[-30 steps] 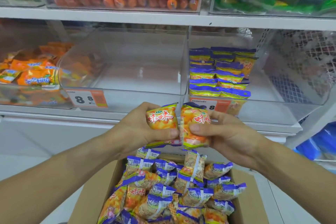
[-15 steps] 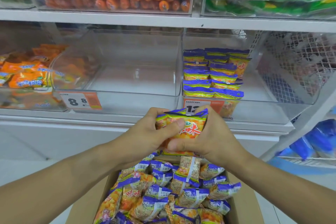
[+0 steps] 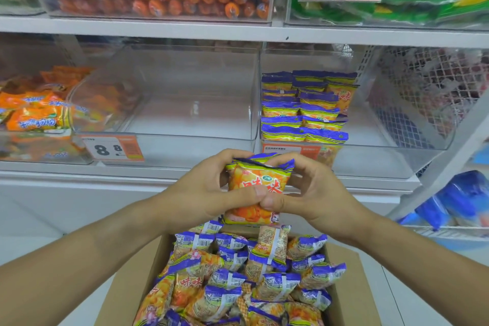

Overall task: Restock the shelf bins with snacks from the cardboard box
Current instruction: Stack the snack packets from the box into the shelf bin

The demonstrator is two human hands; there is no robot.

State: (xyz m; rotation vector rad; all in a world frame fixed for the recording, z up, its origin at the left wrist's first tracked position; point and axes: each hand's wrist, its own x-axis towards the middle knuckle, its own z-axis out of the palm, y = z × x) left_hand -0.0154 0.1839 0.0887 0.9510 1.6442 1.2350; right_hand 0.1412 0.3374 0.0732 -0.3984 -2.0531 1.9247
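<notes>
At the bottom centre of the frame the cardboard box [image 3: 346, 286] sits heaped with snacks, and just above it my left hand [image 3: 201, 193] and right hand [image 3: 315, 193] both curl around the snack packets [image 3: 255, 188], thumbs meeting on the front. I judge it best to keep them squared and flat, then lift up and right to the clear bin [image 3: 397, 161] at centre right, setting them beside the stacked packets [image 3: 304, 106].
</notes>
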